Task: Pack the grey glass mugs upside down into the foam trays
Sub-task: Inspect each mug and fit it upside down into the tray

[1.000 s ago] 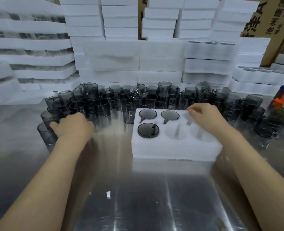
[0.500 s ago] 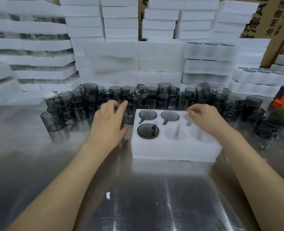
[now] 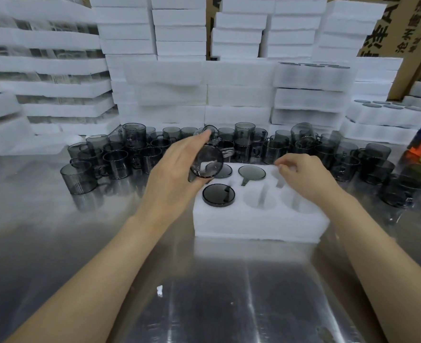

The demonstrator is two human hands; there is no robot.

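Left hand (image 3: 177, 169): its fingers and thumb were wrapped round one grey mug (image 3: 205, 162), up in the air.
Held mug: it lay tipped on its side in the fingers, its round end facing the camera (I could not tell if that was the mouth or the bottom). It was likely being turned so it could go in mouth down.
Right hand (image 3: 303, 172): its fingers were bent, with the tips at the foam by the far right hole. I could not tell if they pinched the foam or only touched it. It was probably there to stop the light tray from sliding.
Tray (image 3: 254, 226): it sat on the metal table (image 3: 204, 280), under both sets of fingers.
Packed mugs: three were in, bottoms up. One (image 3: 218, 195) was just below the left fingers, one (image 3: 251, 172) was between the two hands, and one was half hidden behind the held mug.
Empty holes: three were left. One was under the right fingertips and two were on the near side of them.
Loose mugs (image 3: 120, 164): lots stood just past the fingertips, close enough to grab.
Job so far: about half of this tray looked full.
Care: glass could chip, so the mug should go down gently.
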